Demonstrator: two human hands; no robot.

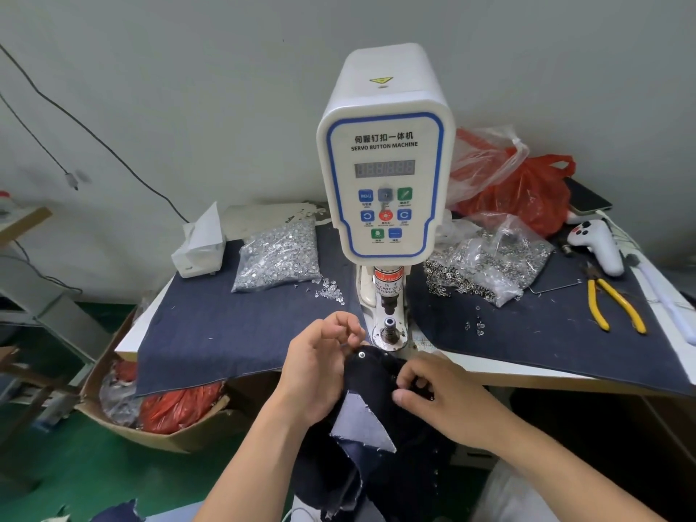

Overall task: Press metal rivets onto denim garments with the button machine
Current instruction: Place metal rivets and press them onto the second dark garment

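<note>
Right, head view only. Both hands sit at 6 o'clock of the button machine (384,175), just in front of its lower die (389,327). Left hand (320,371) grips the dark denim garment (376,378) at its left edge, fingers curled round the fabric, thumb and forefinger pinched near a metal rivet (362,355) already set in the cloth. Right hand (448,397) pinches the same garment from 3 o'clock, fingers curled narrow on the fabric. Garment hangs down off the worktop (527,373) edge, a paler underside flap (363,423) showing between the forearms.

Worktop carries a denim sheet (226,333). At 10 o'clock of the machine: a clear bag of silver rivets (278,254), a white tissue pack (199,246) beyond it. At 2 o'clock: a bag of ring-shaped eyelets (493,265), red plastic bag (527,190) behind. At 3 o'clock: yellow-handled pliers (614,307), a white handheld device (599,243) near them. Cardboard box (165,423) with red bags on the green floor (75,465) at 8 o'clock.
</note>
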